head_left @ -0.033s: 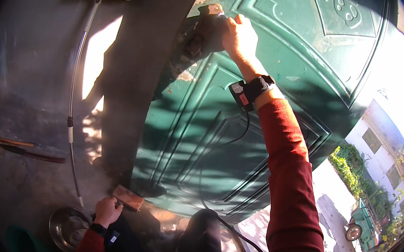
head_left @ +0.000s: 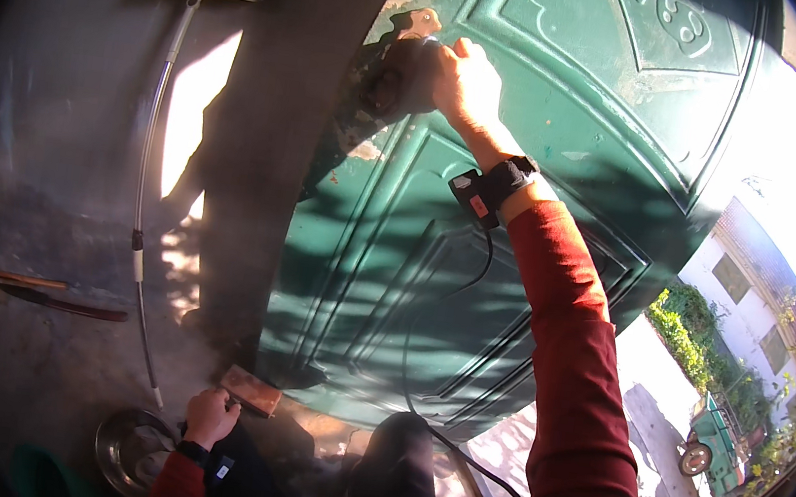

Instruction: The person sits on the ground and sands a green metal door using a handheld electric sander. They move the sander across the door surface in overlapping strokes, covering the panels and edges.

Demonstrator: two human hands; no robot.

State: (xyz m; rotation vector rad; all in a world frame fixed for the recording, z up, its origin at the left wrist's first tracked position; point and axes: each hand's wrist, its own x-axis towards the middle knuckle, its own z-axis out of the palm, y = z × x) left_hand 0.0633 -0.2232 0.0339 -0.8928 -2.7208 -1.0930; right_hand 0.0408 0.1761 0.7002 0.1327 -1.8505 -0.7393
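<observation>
A green metal door (head_left: 473, 288) with raised panels stands in front of me. My right hand (head_left: 468, 83) is raised to its upper left part, fingers curled closed against a dark, shadowed patch by the lock area. What those fingers grip is lost in the shadow. Just left of them, a bare tan patch (head_left: 421, 23) shows on the worn paint. Low on the left, my left hand (head_left: 210, 417) rests over my dark-clothed leg with its fingers closed. Something small and dark shows at its fingertips, too unclear to name. A reddish brick (head_left: 250, 390) lies just beyond it.
A long-handled squeegee (head_left: 151, 129) leans on the grey wall at left. Beside my left hand sits a metal basin (head_left: 119, 453) with a pale cloth. A sickle-like tool (head_left: 63, 304) lies farther left. A black cable runs from my right wrist. Outside stands a green cart (head_left: 716, 452).
My right hand has shifted slightly down and left at the door, and the cable below its wrist hangs a little differently. My left hand stays where it was.
</observation>
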